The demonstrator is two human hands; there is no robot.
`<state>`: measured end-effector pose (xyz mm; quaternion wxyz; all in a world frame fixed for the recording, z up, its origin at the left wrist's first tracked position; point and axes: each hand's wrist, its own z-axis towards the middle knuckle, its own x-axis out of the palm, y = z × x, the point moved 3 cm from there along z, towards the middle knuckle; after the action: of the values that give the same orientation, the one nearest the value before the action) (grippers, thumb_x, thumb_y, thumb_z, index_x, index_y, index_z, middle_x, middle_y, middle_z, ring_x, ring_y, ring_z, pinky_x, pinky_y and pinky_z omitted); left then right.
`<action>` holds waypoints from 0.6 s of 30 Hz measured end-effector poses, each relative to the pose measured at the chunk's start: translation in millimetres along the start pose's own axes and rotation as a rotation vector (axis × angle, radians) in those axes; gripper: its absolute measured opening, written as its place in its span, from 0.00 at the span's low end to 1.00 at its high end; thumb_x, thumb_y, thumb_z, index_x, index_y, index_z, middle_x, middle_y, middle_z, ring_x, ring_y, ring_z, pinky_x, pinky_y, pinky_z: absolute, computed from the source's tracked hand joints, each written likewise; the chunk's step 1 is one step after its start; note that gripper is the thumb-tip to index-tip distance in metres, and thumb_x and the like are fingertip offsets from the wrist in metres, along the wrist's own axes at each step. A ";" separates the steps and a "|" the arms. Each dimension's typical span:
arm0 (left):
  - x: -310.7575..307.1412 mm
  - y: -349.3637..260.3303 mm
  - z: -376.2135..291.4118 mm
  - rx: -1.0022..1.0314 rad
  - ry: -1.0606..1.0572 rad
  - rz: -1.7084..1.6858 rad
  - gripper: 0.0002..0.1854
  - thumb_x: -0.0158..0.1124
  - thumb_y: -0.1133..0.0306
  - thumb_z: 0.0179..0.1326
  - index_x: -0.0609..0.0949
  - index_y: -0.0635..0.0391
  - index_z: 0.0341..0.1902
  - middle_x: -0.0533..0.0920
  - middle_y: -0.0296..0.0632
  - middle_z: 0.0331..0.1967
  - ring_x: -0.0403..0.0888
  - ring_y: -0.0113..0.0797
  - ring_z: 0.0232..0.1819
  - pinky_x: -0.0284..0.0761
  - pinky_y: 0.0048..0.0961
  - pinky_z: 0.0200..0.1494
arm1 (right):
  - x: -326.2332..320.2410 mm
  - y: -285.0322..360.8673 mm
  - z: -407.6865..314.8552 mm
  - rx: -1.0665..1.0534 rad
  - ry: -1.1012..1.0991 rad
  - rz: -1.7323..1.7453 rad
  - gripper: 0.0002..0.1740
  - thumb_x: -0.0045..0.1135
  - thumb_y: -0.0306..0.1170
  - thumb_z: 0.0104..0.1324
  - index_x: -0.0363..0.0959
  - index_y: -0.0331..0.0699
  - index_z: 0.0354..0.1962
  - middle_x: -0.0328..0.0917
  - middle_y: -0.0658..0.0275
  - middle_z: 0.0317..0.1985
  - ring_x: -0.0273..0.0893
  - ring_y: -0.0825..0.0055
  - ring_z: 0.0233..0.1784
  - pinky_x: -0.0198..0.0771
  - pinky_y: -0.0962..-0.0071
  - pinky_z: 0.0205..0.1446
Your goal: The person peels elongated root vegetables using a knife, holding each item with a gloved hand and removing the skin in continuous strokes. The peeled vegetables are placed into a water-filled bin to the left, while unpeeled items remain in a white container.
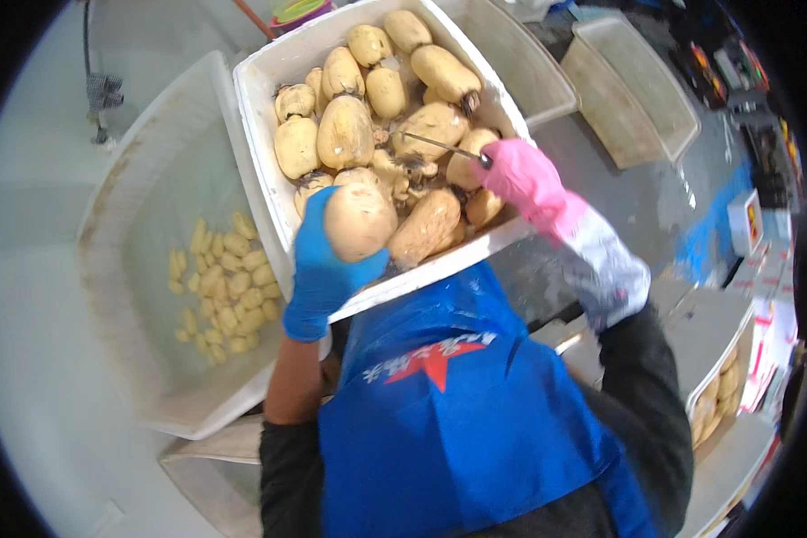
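Observation:
My left hand [329,269], in a blue rubber glove, is wrapped around a pale lotus root segment [361,222] over the near left corner of a white foam box [437,265]. In my right hand [519,176], gloved in pink, is the dark handle of a thin-bladed knife [437,142]. Its blade points left above the box, apart from the held segment. Several lotus roots [345,132] fill the box, some still joined in chains with dark joints. Small trimmed root pieces [403,176] lie among them near the middle.
To the left, a large white tub [118,316] holds water and many peeled-looking pieces [232,289]. Plastic bins [619,101] stand beyond the box at the upper right. Another box of lotus roots [719,390] is at the lower right. A blue apron [437,430] covers my front.

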<state>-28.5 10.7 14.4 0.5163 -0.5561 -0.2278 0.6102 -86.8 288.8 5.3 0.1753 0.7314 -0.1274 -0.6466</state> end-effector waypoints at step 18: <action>-13.4 1.1 15.3 -0.253 -0.014 -0.417 0.34 0.69 0.73 0.57 0.72 0.60 0.69 0.71 0.48 0.69 0.67 0.44 0.72 0.64 0.41 0.73 | 65.1 94.8 -23.0 0.003 0.499 1.813 0.25 0.69 0.46 0.66 0.75 0.38 0.51 0.77 0.71 0.27 0.69 0.85 0.18 0.65 0.84 0.21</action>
<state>-44.9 2.9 23.7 0.5558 -0.5530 -0.4156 0.4610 -51.6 178.1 -11.1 0.6332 0.4709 -0.6080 -0.0877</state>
